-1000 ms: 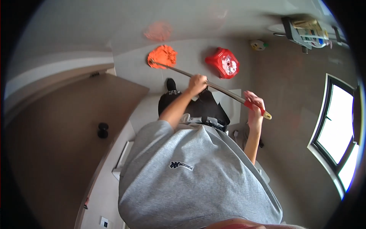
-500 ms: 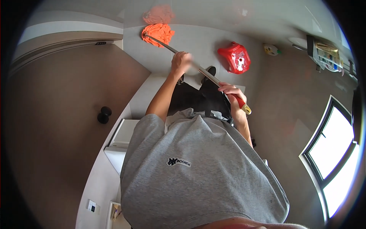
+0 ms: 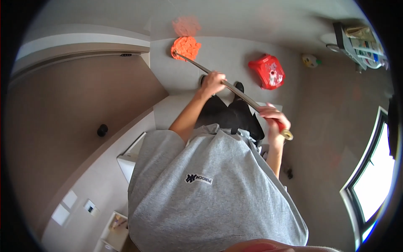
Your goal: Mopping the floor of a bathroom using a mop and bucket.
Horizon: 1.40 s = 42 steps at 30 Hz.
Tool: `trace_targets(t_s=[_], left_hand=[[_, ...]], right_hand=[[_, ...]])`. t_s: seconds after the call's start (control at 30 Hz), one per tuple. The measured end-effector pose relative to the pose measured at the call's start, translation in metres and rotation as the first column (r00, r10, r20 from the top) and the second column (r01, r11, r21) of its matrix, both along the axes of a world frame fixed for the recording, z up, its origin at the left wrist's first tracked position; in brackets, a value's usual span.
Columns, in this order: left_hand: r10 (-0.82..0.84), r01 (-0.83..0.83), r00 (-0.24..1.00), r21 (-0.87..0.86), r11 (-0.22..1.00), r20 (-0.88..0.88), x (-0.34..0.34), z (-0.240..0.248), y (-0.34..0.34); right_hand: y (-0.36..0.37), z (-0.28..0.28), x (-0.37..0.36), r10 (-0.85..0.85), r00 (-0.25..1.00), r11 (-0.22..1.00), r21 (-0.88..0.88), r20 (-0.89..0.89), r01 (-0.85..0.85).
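Note:
I hold a mop with an orange strand head (image 3: 188,48) and a long metal handle (image 3: 243,96). Its head rests on the floor at the far left, beside the shiny wall. My left hand (image 3: 213,83) is wrapped round the middle of the handle. Nearer the handle's end, my right hand (image 3: 273,117) closes round its red grip, and the pale yellow tip (image 3: 287,135) sticks out below. The handle slants from far left to near right, in front of my legs and dark shoes.
A red plastic stool (image 3: 268,71) stands on the floor right of the mop head. Behind it in the corner is a whitish bottle (image 3: 310,61). A loaded wall rack (image 3: 364,48) hangs far right, above a window (image 3: 371,172). On the left is a brown door (image 3: 75,105) with a black knob (image 3: 102,130).
The whole view has shifted, so the scene sits lower and further right. Both hands have come slightly right and nearer with the handle. The mop head looks more bunched.

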<state>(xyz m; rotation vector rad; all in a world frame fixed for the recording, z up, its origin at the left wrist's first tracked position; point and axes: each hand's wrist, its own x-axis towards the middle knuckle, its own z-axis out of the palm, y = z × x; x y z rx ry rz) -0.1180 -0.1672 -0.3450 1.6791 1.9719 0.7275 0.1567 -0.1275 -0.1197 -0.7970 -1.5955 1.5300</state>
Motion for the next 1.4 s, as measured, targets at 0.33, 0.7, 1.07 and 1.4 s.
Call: trace_targets(t_s=[0.33,0.7,1.07,1.4], left_hand=[[0.083,-0.074,0.985,-0.062,0.995,0.149,0.158,0.026,0.034],[0.486,-0.494,0.859,0.015,0.869,0.160,0.050,-0.017,-0.100],[0.928,-0.958,0.219,-0.113,0.263,0.300,-0.066,-0.019,-0.327],[0.661,-0.812,-0.503,-0.042,-0.582,0.557,-0.045,-0.021,-0.535]], right_hand=[[0.083,0.018,0.141,-0.150,0.989,0.988,-0.029,0.013,0.150],[0.015,-0.001,-0.030,0.314,0.949,0.947,-0.088,0.041,-0.309],[-0.165,0.070,-0.332,0.921,0.299,0.330,-0.091,0.251,-0.940],[-0.421,0.080,-0.562,0.822,-0.123,-0.470,0.540,0.557,-0.698]])
